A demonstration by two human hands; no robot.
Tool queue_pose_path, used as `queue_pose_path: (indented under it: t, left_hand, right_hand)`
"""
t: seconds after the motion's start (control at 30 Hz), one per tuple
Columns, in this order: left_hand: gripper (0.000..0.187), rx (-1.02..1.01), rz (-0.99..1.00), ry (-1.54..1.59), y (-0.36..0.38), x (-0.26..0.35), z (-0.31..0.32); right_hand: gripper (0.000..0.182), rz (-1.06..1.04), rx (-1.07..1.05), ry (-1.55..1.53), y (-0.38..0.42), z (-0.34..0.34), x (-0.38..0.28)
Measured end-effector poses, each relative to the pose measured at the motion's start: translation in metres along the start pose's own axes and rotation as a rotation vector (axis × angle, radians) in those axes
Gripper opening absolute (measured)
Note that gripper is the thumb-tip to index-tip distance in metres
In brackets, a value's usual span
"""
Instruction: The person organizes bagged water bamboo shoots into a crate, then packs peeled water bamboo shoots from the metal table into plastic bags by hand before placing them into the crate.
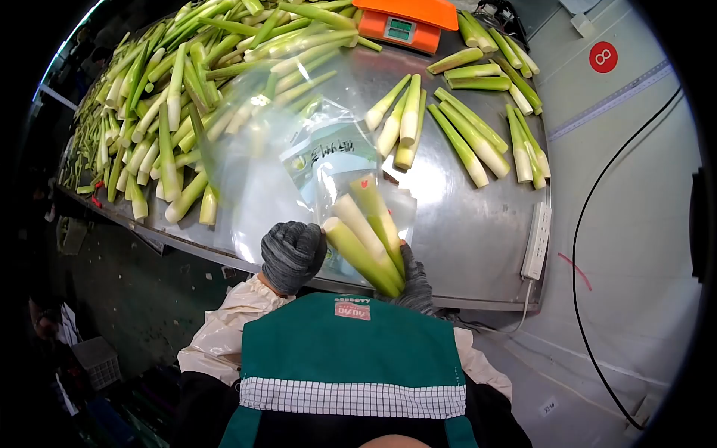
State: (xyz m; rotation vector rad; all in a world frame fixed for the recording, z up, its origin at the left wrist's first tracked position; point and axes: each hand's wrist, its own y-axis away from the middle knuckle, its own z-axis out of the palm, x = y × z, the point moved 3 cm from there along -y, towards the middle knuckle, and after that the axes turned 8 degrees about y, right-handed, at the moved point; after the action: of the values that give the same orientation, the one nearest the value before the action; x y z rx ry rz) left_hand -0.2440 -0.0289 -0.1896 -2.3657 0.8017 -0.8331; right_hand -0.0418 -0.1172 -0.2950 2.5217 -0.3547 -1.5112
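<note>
My left hand [291,255], in a grey knit glove, is closed on the near edge of a clear printed plastic bag [334,153]. My right hand [415,284], gloved the same way, grips a few pale green water bamboo shoots [364,243] by their lower ends. Their far ends lie in the mouth of the bag, tilted away to the left. Part of the right hand's fingers is hidden behind the shoots. More clear bags lie flat on the steel table [463,231] beside and beyond my left hand.
A large heap of water bamboo shoots [168,142] covers the table's left side. Small groups of shoots [470,134] lie at the right. An orange scale [409,28] stands at the back. A white power strip [535,240] runs along the right edge, with its cable hanging down.
</note>
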Motion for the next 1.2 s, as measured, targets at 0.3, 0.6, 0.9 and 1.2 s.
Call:
queue_pose_path:
  t: [0.3, 0.6, 0.9, 1.2]
  left_hand:
    - [0.016, -0.154, 0.137, -0.142, 0.022, -0.015, 0.017]
    - [0.017, -0.221, 0.323, -0.079, 0.01, 0.001, 0.039]
    - [0.012, -0.19, 0.324, -0.055, 0.044, 0.001, 0.065]
    - [0.017, -0.163, 0.213, 0.062, 0.029, 0.015, 0.057]
  right_hand:
    - [0.092, 0.079, -0.034, 0.335, 0.0, -0.005, -0.018]
    - [0.091, 0.117, -0.184, 0.44, -0.008, -0.012, -0.026]
    - [0.092, 0.184, -0.06, 0.333, -0.009, -0.016, -0.034]
    - [0.09, 0.06, -0.12, -0.196, -0.01, -0.009, -0.013]
